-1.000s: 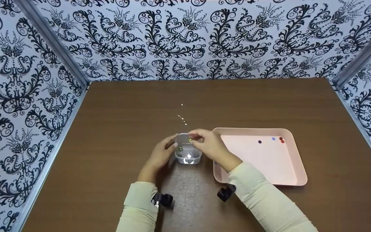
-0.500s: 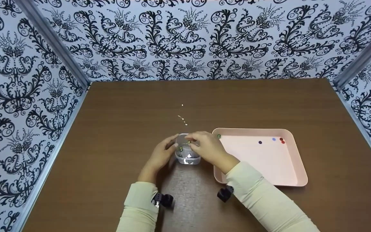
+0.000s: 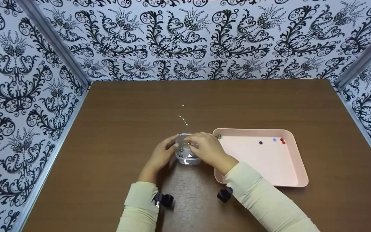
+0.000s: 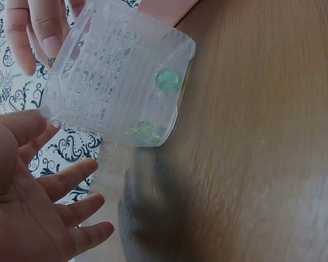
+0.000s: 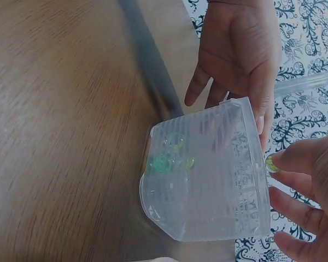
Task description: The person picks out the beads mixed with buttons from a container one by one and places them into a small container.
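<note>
A clear plastic container point(image 3: 188, 161) stands on the table, with green and yellowish marbles point(image 5: 162, 163) at its bottom. My left hand point(image 3: 159, 157) holds its left rim between thumb and forefinger, while the other fingers spread out beside the wall in the left wrist view. Over the container's opening, my right hand point(image 3: 208, 149) pinches a yellow-green marble point(image 5: 271, 163) between thumb and forefinger. That marble is right at the rim in the right wrist view. Through the wall, a green marble point(image 4: 168, 79) shows apart from a yellow-green one point(image 4: 144, 132).
A pink tray point(image 3: 301, 175) lies to the right of the container. In it are a dark marble point(image 3: 261, 142), a blue marble point(image 3: 274, 140), red marbles point(image 3: 283, 142) and green marbles point(image 3: 218, 136) at the far left corner. Patterned walls point(image 3: 192, 42) enclose the table.
My right hand has shifted slightly left and down over the container with the marble still pinched. Green in the tray's left corner has come into view. The left hand stays on the rim.
</note>
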`<move>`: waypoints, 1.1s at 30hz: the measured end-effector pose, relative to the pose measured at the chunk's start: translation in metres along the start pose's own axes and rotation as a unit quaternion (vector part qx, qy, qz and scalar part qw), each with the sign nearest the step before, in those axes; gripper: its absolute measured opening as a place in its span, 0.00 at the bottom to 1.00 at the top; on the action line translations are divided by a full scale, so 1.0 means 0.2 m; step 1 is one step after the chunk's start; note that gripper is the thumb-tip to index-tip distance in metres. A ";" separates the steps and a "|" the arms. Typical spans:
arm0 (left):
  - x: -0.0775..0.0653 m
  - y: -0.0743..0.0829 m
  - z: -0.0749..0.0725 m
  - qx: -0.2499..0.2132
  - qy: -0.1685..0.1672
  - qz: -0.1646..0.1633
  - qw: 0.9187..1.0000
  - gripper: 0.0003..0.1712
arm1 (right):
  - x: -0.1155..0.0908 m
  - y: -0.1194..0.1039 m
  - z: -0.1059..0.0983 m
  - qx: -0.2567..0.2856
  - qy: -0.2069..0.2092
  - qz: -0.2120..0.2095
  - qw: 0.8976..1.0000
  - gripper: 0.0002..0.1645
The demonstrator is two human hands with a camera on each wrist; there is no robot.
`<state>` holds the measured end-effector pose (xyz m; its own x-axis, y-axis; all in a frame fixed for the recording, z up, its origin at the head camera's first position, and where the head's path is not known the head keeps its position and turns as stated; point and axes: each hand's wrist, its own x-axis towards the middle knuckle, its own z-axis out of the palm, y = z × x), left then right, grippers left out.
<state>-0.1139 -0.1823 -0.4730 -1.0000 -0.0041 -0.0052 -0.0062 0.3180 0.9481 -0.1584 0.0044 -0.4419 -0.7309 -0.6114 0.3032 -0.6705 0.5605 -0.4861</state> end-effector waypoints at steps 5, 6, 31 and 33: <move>0.00 0.00 0.00 -0.001 -0.001 -0.006 1.000 0.24 | -0.01 0.01 0.00 -0.005 -0.001 -0.009 1.000 0.14; 0.00 0.01 0.00 0.000 0.000 -0.010 1.000 0.24 | -0.01 0.01 0.00 -0.004 -0.001 -0.010 1.000 0.14; 0.00 0.01 0.00 0.011 -0.005 -0.042 0.999 0.24 | -0.02 0.04 -0.04 0.004 -0.007 0.022 1.000 0.45; 0.00 0.01 0.00 0.008 -0.005 -0.042 0.999 0.24 | -0.03 0.04 -0.04 0.002 -0.004 0.020 1.000 0.46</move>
<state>-0.1138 -0.1813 -0.4704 -0.9959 -0.0215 -0.0884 -0.0905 0.3328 0.9387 -0.1614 0.0167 -0.4410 -0.7562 -0.5933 0.2762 -0.6399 0.5821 -0.5017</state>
